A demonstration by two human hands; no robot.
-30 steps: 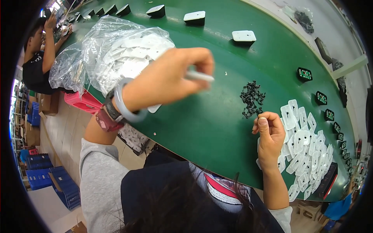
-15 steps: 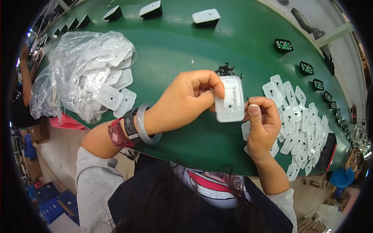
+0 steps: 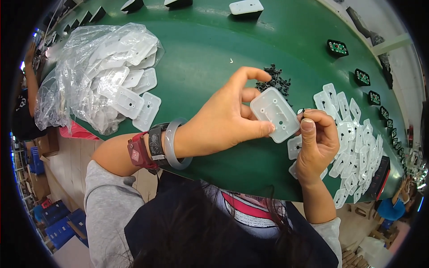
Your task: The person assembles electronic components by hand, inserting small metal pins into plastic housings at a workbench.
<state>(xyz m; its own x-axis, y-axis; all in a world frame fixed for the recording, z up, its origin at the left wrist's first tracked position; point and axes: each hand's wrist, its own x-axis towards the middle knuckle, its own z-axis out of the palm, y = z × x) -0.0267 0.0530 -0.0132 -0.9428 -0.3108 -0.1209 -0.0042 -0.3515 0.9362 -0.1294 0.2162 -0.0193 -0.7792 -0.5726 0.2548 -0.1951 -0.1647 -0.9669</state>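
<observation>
My left hand (image 3: 223, 114) grips a white translucent plastic cover (image 3: 273, 111) by its edges, the thumb at its near corner. The cover is rectangular with rounded corners, tilted, its recessed inner side facing up, with a dark spot near its middle. Close to the cover's right edge, my right hand (image 3: 316, 145) pinches a small black part (image 3: 303, 112) between thumb and forefinger. Just beyond the cover lies a heap of similar small black parts (image 3: 278, 81). On the right, many white covers with black pieces in them (image 3: 351, 145) lie spread in overlapping rows.
At the left, a clear plastic bag (image 3: 73, 73) spills white covers (image 3: 129, 102) onto the green table (image 3: 196, 53). Black housings with white tops (image 3: 246, 7) line the far side. Black housings with green circuit boards (image 3: 337, 48) run down the right. Other people work at both sides.
My left fingers have shifted from the cover's face to its edges, and the cover has tilted. A small black part now shows in my right fingertips. The view has shifted slightly.
</observation>
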